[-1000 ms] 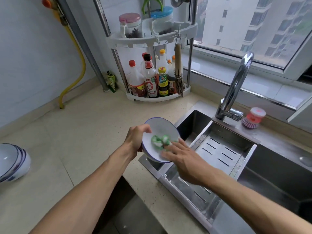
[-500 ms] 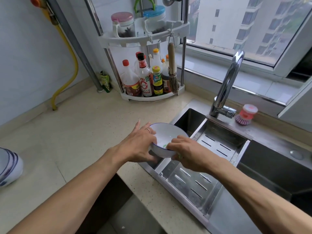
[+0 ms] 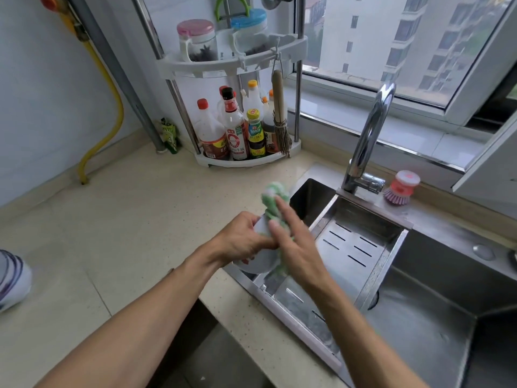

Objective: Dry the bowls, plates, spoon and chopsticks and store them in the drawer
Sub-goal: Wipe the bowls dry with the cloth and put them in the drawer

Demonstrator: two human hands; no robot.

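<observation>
Bowl in left grip, cloth against it.

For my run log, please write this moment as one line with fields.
step: drying bowl | left hand: holds bowl | right hand: presses green cloth on bowl | place: over sink edge

The cloth is green and white, blurred, against a plain white bowl. At the far left edge, stacked bowls are white with dark blue-purple bands. The countertop is speckled beige; the dish brush red-pink with purple bristles.
</observation>
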